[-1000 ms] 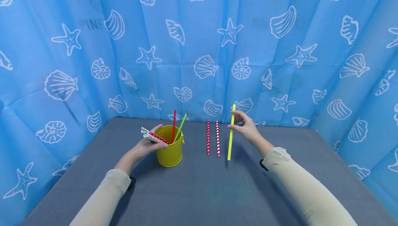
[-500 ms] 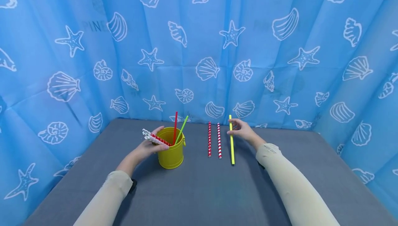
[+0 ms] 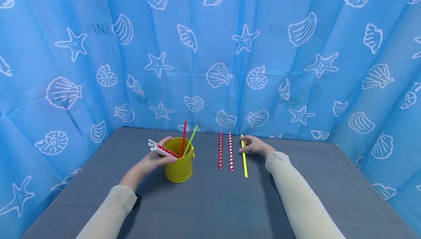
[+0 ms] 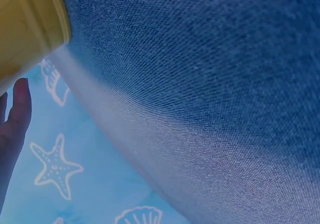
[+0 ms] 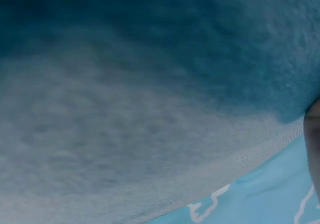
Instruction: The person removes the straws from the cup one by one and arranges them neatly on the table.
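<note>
My left hand [image 3: 152,163] grips the yellow bucket [image 3: 179,171] from its left side, thumb along the near rim and fingers behind. A plain red straw [image 3: 184,136] and a green straw [image 3: 190,141] stand in it. Several patterned straws [image 3: 162,149] lean out leftward over that hand. With thumb and fingertips, my right hand [image 3: 255,146] pinches a yellow straw [image 3: 245,166] near its far end, the straw lying along the table. To its left lie a red straw with white dots [image 3: 220,151] and a red-and-white striped straw [image 3: 231,153], roughly parallel to it.
A grey cloth-covered table [image 3: 210,202] spreads under everything. Behind it and at both sides hangs a blue curtain [image 3: 210,49] printed with white shells and starfish. The right wrist view shows mostly blurred tablecloth [image 5: 125,124].
My right hand has brought the yellow straw down from a raised, tilted pose to the table, right of the striped straw. My left hand keeps its hold on the bucket.
</note>
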Demonstrator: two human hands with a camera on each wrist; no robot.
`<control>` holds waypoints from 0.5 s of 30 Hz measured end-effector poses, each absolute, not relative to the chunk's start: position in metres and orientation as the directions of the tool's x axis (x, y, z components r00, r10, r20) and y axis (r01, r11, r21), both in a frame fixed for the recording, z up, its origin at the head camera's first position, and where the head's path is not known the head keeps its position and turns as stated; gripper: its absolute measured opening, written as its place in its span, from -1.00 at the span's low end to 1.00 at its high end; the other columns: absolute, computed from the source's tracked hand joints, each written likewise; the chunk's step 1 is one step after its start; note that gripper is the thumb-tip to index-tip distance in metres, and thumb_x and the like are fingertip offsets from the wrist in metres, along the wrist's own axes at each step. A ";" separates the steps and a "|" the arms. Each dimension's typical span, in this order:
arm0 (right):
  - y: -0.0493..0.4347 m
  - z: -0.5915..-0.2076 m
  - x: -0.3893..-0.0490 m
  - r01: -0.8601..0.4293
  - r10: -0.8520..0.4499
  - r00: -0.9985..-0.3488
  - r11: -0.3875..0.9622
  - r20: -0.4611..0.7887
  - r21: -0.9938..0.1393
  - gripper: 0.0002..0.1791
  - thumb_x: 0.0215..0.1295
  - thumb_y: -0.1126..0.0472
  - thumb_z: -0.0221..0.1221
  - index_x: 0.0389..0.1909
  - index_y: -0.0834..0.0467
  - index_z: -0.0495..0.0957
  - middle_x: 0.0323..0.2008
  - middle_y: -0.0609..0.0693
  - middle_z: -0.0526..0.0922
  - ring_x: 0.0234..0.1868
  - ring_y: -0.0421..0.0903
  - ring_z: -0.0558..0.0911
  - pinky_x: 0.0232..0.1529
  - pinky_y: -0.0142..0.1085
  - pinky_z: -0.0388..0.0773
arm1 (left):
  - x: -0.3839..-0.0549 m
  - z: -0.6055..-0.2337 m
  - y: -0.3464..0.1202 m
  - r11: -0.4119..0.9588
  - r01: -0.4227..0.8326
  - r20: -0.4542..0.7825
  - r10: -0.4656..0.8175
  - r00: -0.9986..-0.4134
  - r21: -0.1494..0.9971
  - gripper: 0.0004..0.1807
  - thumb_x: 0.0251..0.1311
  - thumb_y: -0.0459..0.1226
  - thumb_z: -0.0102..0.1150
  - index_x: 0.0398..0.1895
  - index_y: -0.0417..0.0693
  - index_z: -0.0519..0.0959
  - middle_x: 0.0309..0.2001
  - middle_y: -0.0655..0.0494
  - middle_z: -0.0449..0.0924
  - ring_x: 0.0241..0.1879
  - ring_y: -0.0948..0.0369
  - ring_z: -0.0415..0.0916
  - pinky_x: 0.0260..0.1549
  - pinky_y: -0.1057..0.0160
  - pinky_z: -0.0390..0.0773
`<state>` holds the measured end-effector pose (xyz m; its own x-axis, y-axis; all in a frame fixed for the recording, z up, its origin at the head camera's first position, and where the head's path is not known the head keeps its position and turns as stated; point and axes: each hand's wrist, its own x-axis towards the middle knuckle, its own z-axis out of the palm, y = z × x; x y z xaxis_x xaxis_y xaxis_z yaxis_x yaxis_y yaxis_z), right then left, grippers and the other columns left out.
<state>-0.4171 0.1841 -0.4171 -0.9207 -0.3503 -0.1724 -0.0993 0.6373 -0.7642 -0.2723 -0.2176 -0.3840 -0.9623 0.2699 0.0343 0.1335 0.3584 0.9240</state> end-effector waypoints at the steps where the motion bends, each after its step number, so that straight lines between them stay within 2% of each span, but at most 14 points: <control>1: 0.184 -0.417 -0.418 -0.093 -0.344 -0.922 0.646 -0.179 -0.758 -0.30 0.20 0.27 0.33 0.31 0.37 0.28 -0.33 0.05 0.41 -0.40 -0.08 0.37 -0.41 -0.30 0.35 | -0.272 -0.384 -0.217 0.358 0.132 0.033 0.270 -0.962 0.924 -0.02 0.17 -0.15 0.29 0.53 -0.03 -0.10 0.40 -0.24 0.07 0.35 -0.18 0.04 0.26 -0.29 0.13; 7: 0.182 -0.414 -0.420 -0.102 -0.333 -0.917 0.726 -0.218 -0.681 -0.31 0.23 0.20 0.32 0.33 0.32 0.30 -0.37 0.04 0.38 -0.39 -0.09 0.35 -0.38 -0.31 0.30 | -0.272 -0.381 -0.215 0.359 0.134 0.029 0.282 -0.959 0.924 0.00 0.16 -0.11 0.29 0.53 -0.03 -0.12 0.40 -0.24 0.06 0.35 -0.18 0.03 0.25 -0.30 0.15; 15: 0.190 -0.411 -0.403 -0.188 -0.433 -0.881 0.692 -0.192 -0.697 -0.11 0.26 0.20 0.30 0.47 0.35 0.02 -0.36 0.07 0.46 -0.40 -0.10 0.40 -0.38 -0.31 0.36 | -0.271 -0.381 -0.215 0.354 0.121 0.020 0.277 -0.961 0.927 0.00 0.16 -0.15 0.30 0.53 -0.02 -0.13 0.41 -0.24 0.04 0.37 -0.19 0.00 0.26 -0.31 0.12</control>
<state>-0.4025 0.1900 -0.4106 -0.8809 -0.4326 -0.1918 -0.1882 0.6920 -0.6969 -0.2708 -0.2154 -0.3809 -0.9605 0.2774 0.0196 0.1212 0.3542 0.9273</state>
